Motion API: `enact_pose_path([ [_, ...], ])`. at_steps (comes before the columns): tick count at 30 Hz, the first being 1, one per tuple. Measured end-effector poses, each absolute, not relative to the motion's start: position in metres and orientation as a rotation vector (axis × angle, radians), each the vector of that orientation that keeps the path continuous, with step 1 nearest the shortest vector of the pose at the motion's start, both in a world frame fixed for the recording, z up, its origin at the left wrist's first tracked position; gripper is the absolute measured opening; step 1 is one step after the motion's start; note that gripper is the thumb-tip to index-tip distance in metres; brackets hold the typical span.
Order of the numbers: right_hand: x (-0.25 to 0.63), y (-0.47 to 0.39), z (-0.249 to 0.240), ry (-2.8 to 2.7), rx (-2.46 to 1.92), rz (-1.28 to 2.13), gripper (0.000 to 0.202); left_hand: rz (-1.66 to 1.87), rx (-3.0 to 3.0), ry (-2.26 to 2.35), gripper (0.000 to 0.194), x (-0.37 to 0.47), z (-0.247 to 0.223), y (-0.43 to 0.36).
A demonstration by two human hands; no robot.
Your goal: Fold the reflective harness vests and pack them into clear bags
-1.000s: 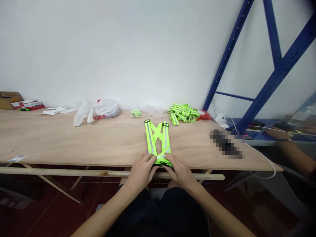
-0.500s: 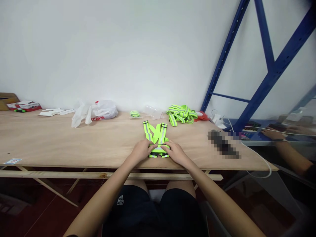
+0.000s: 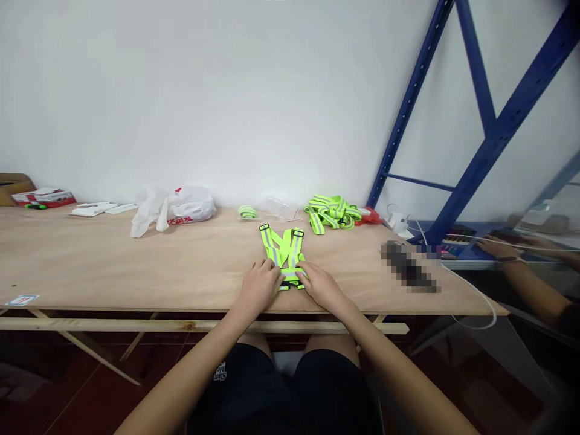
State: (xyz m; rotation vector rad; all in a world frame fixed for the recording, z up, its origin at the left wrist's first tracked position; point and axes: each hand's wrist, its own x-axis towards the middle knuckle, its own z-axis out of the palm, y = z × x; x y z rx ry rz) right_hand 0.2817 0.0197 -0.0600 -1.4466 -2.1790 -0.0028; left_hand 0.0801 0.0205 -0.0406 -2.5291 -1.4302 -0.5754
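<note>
Lime-yellow, silver-striped, cross-strapped harness [image 3: 284,249] flat on the wooden table [image 3: 136,266]

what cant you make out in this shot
Head view, all four:
Lower side edges of the lime strap harness: covered by the left hand and right hand.
Contents of the white plastic bag: hidden by its own folds.
Dark object at right: blurred by pixelation.
Cardboard box: cut off by the left picture edge.
</note>
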Motion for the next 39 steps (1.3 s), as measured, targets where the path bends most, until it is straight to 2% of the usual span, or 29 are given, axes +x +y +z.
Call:
enact_pose_path([
  [2, 0.282, 0.015, -0.061, -2.177, -1.437, 0.027, 0.029, -0.592, -2.556, -1.384, 0.032, 0.077, -0.047, 0.01],
  [7, 0.284, -0.013, -0.062, -2.195, -1.389, 0.003, 0.034, -0.66, -2.61, -1.319, 0.061, 0.07, -0.064, -0.015],
  [9, 0.286, -0.028, -0.063, -2.231, -1.359, -0.049, 0.043, -0.689, -2.612, -1.269, 0.07, 0.066, -0.072, -0.023],
  [11, 0.289, -0.04, -0.064, -2.281, -1.328, -0.101, 0.058, -0.729, -2.607, -1.224, 0.066, 0.062, -0.079, -0.029],
  [13, 0.293, -0.046, -0.066, -2.315, -1.302, -0.151, 0.064, -0.765, -2.601, -1.197, 0.052, 0.059, -0.082, -0.033],
  [15, 0.295, -0.048, -0.067, -2.338, -1.254, -0.177, 0.06, -0.777, -2.607, -1.18, 0.04, 0.058, -0.081, -0.034],
  [21, 0.3, -0.038, -0.061, -2.302, -1.239, -0.022, 0.037, -0.637, -2.665, -1.257, 0.026, 0.061, -0.057, -0.025],
  [25, 0.3, -0.024, -0.048, -2.214, -1.296, 0.114, 0.024, -0.599, -2.687, -1.381, 0.029, 0.066, -0.038, -0.009],
  [31, 0.301, 0.009, -0.039, -2.17, -1.267, 0.305, 0.029, -0.528, -2.8, -1.525, 0.047, 0.077, -0.026, 0.03],
  [34, 0.3, 0.015, -0.04, -2.182, -1.461, 0.208, 0.034, -0.48, -2.747, -1.563, 0.052, 0.081, -0.03, 0.046],
  [39, 0.294, 0.016, -0.047, -2.118, -1.652, -0.025, 0.038, -0.478, -2.589, -1.657, 0.04, 0.086, -0.041, 0.054],
])
